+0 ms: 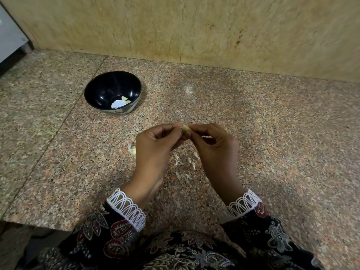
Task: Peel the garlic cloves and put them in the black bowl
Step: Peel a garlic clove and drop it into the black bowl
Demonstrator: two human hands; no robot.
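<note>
Both hands, left hand and right hand, pinch one garlic clove well short of the black bowl. Slick clove could pop out onto the granite counter.

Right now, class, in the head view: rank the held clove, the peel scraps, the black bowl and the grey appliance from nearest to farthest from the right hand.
1. Clove: pinched at the right hand's fingertips, shared with the left hand.
2. Peel scraps: on the counter just below, between the hands.
3. Black bowl: up and left.
4. Grey appliance: far left corner.
</note>
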